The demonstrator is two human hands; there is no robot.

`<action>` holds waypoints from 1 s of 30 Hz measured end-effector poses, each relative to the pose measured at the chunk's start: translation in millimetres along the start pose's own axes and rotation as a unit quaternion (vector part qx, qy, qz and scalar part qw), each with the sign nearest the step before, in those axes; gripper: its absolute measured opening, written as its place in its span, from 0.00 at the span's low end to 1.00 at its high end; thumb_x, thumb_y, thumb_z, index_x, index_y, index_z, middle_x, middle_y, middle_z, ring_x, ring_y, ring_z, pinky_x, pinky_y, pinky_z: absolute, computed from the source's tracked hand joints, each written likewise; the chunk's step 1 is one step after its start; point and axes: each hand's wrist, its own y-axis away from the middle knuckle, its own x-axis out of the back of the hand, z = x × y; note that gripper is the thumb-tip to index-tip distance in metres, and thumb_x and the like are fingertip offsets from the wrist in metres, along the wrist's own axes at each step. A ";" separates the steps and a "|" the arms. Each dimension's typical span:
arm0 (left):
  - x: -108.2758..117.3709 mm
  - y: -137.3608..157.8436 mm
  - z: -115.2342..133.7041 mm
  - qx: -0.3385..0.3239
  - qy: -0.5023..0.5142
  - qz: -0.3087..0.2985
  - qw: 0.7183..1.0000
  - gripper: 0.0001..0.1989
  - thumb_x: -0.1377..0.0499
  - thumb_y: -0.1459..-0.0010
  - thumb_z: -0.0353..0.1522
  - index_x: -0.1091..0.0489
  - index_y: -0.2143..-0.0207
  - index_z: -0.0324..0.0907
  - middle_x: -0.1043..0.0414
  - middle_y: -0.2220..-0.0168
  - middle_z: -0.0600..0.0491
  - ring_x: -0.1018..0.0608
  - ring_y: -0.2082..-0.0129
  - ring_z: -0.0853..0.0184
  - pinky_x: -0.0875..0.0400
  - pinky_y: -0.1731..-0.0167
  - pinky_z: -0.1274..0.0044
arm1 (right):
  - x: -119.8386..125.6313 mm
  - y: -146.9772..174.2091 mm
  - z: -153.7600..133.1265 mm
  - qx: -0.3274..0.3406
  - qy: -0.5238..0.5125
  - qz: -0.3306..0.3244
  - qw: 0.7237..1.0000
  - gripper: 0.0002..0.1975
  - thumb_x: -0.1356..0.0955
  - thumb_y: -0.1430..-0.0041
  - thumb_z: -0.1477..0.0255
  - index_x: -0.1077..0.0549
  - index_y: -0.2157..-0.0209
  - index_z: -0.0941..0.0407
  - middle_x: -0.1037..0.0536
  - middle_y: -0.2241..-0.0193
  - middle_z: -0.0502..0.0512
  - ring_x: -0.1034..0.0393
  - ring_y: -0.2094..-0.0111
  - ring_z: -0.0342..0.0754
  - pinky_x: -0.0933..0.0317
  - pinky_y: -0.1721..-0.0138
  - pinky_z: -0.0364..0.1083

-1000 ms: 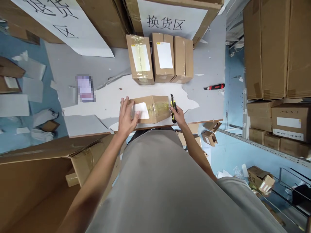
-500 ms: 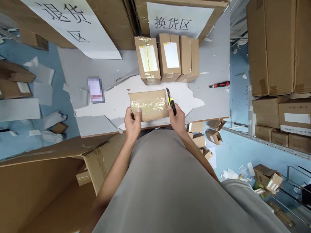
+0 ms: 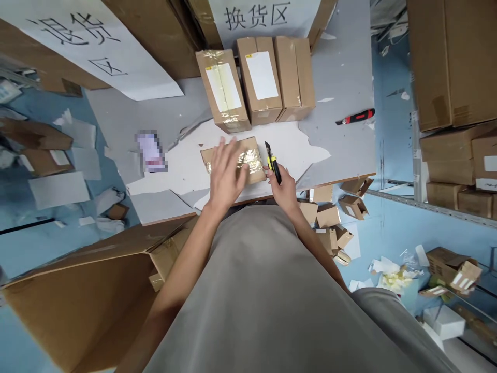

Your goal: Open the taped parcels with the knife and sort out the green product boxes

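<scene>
Tape is glinting across the small carton [image 3: 254, 158], which is lying near the middle of the table's [image 3: 341, 62] near edge, on a bare white patch [image 3: 182, 168], with its left end sitting slightly nearer than its right. The left hand [image 3: 225, 168] is spreading its fingers over the carton's left and middle part; it is holding nothing else, and its fingers are blurring, so I cannot tell how firmly it is touching the cardboard. The right hand [image 3: 284, 189] is closing around a yellow-and-black cutter [image 3: 273, 165] just beside the carton's right end. The cutter's blade is pointing to the far side and a little left, and I cannot tell whether the right fingertips are touching the carton.

Beyond the carton, 3 brown boxes [image 3: 262, 77] are standing in a row; the left and middle boxes are each showing 1 white label. Behind them, 2 lettered paper signs are hanging: the left sign [image 3: 101, 52] on the far left and the right sign [image 3: 260, 26] more centrally. A red-and-black cutter [image 3: 355, 117] is lying well apart at the right, and a pixelated flat item [image 3: 151, 150] is resting at the left.

Off the table, a large open carton [image 3: 97, 311] is filling the near left, several small open boxes [image 3: 328, 215] are lying below the table's right side, and more cartons [image 3: 450, 155] are stacking up at the far right.
</scene>
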 end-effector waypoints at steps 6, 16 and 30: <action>-21.7 -21.3 3.1 -0.040 -0.044 -0.109 0.992 0.31 0.47 0.19 0.52 0.32 0.23 0.50 0.40 0.17 0.44 0.46 0.13 0.47 0.57 0.15 0.44 | 5.0 -0.1 7.2 -0.038 -0.076 -0.011 0.996 0.34 0.37 0.18 0.45 0.29 0.25 0.50 0.10 0.48 0.58 0.13 0.63 0.53 0.17 0.51 0.52; -20.4 -20.3 5.2 0.013 -0.022 -0.098 0.995 0.34 0.45 0.23 0.59 0.27 0.29 0.49 0.35 0.19 0.40 0.45 0.14 0.45 0.59 0.16 0.41 | 26.3 -8.6 -11.3 -0.069 -0.074 -0.117 0.988 0.28 0.36 0.17 0.58 0.26 0.24 0.49 0.09 0.57 0.52 0.14 0.71 0.49 0.16 0.54 0.51; -23.6 -16.3 11.3 0.016 -0.002 -0.092 0.996 0.37 0.45 0.23 0.60 0.30 0.27 0.47 0.37 0.18 0.41 0.47 0.13 0.44 0.62 0.15 0.42 | 29.3 -5.7 -39.0 -0.007 0.168 -0.136 0.976 0.29 0.40 0.16 0.69 0.31 0.21 0.54 0.11 0.41 0.62 0.14 0.43 0.61 0.25 0.38 0.55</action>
